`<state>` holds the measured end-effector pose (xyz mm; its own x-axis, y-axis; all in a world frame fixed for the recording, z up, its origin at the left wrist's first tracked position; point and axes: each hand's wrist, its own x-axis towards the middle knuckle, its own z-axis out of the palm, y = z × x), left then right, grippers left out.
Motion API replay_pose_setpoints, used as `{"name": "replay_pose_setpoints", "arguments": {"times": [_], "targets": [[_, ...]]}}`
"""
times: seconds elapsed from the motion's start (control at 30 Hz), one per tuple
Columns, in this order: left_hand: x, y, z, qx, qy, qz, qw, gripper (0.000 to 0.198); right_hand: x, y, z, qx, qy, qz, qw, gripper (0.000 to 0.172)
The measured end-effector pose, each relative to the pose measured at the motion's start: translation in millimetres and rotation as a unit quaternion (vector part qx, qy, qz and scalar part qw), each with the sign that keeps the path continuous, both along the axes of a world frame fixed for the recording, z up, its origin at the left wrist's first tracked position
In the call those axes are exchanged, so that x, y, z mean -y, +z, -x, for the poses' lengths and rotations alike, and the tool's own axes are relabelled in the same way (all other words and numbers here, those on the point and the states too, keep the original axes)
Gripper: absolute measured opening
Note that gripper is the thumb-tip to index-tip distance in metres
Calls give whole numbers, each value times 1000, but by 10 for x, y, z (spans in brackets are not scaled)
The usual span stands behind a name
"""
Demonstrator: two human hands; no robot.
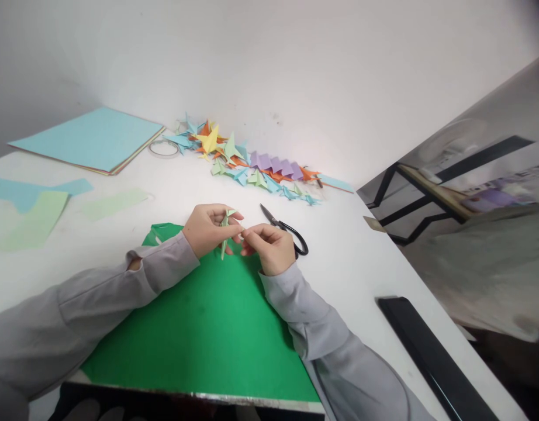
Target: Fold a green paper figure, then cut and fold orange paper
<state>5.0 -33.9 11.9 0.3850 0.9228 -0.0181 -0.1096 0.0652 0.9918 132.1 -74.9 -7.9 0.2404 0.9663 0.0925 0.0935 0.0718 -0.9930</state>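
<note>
One folded green paper (224, 248) above a green mat (208, 327), pinched in the grip of the left hand (208, 230); right hand (272, 248) pinched together beside it, contents unclear; over-hard tugging might tear the paper.

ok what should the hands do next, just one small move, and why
Probably pinch a crease into the folded pale green paper with the right hand: the left hand holds the piece steady, and the right thumb and forefinger are drawn together just beside it, close to the left fingertips.
</note>
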Motion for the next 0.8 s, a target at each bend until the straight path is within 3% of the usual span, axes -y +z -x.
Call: {"name": "replay_pose_setpoints", "arguments": {"times": [0.23, 0.43, 0.67, 0.8], "targets": [[-6, -16, 2, -1, -3, -6, 1000, 17, -23, -11, -13, -31, -1, -1, 1000, 23], [-18, -27, 17, -10, -12, -5, 1000, 20, -65, -58, -74, -139, 71, 49, 987, 25], [-21, -7, 37, -6, -25, -10, 1000, 25, -62, -75, -99, -119, 78, 17, 990, 22], [-27, -16, 30, -11, -2, 17, 1000, 24, -77, -85, -85, -107, 59, -1, 993, 22]]}}
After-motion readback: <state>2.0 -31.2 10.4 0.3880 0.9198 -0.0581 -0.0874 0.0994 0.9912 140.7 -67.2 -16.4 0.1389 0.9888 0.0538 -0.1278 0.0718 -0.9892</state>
